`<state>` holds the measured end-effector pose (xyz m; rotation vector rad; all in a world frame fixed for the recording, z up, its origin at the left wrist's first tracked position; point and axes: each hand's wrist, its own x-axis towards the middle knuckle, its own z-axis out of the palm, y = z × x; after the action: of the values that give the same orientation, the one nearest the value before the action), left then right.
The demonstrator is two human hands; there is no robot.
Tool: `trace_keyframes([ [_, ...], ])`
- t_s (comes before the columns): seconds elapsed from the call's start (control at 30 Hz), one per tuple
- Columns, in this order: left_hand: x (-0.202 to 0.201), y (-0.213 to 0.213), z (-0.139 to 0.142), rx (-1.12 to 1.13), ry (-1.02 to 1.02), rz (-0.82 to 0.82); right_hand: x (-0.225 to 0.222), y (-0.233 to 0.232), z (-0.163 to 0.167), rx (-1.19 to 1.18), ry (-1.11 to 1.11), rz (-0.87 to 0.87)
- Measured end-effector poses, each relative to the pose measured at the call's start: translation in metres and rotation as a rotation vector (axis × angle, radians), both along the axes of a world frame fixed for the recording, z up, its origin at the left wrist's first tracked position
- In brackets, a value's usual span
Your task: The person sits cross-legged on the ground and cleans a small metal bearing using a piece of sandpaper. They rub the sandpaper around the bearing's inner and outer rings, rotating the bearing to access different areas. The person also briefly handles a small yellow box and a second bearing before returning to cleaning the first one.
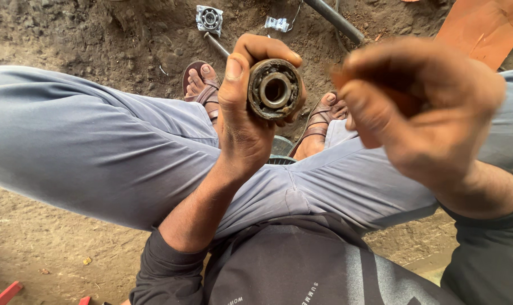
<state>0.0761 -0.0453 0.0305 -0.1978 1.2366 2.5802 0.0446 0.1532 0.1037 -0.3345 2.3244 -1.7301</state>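
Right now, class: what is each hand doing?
Left hand: closed around a dirty round metal bearing.
Right hand: blurred, fingers curled; contents cannot be told.

- The bearing (275, 89) sits in the left hand (246, 113), above the knees.
- The right hand (420, 107) is just beside it, to the right.
- A second bearing (209, 18) lies on the ground beyond the sandalled feet (202, 85).
- A rod (334, 20) lies right of that second bearing.

A single head-worn camera looks steeply down from just above the seated person's chest, facing forward over the grey-trousered knees (98, 152) to the dirt ground (70, 34), so close that both raised hands fill the middle and right of the view.
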Motion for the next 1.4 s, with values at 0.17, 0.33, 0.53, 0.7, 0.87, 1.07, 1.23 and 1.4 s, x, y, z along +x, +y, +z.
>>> trace_keyframes([
  [0.17, 0.002, 0.001, 0.005, 0.014, -0.025, 0.031, -0.004, 0.005, -0.011, -0.395, -0.503, -0.113],
  [0.33, 0.004, 0.006, 0.004, -0.030, -0.028, 0.046, 0.005, 0.004, -0.029, -0.556, -0.566, -0.086],
  [0.53, 0.006, 0.012, -0.008, -0.068, -0.023, 0.061, 0.013, -0.001, -0.037, -0.562, -0.590, -0.072],
  [0.7, 0.002, 0.014, -0.012, -0.087, -0.055, 0.039, 0.014, -0.006, -0.040, -0.636, -0.635, -0.103],
  [0.87, -0.001, 0.015, -0.006, 0.096, -0.199, 0.036, 0.016, -0.004, -0.042, -0.645, -0.597, -0.083],
  [1.07, -0.001, 0.020, -0.001, 0.239, -0.295, -0.025, -0.001, -0.012, -0.034, -0.570, -0.450, -0.173],
  [1.23, -0.005, 0.011, -0.004, 0.260, -0.186, 0.030, -0.010, -0.008, -0.018, -0.603, -0.336, -0.051],
  [1.4, -0.006, 0.008, -0.003, 0.078, -0.111, 0.059, -0.004, -0.002, -0.031, -0.487, -0.334, 0.007],
])
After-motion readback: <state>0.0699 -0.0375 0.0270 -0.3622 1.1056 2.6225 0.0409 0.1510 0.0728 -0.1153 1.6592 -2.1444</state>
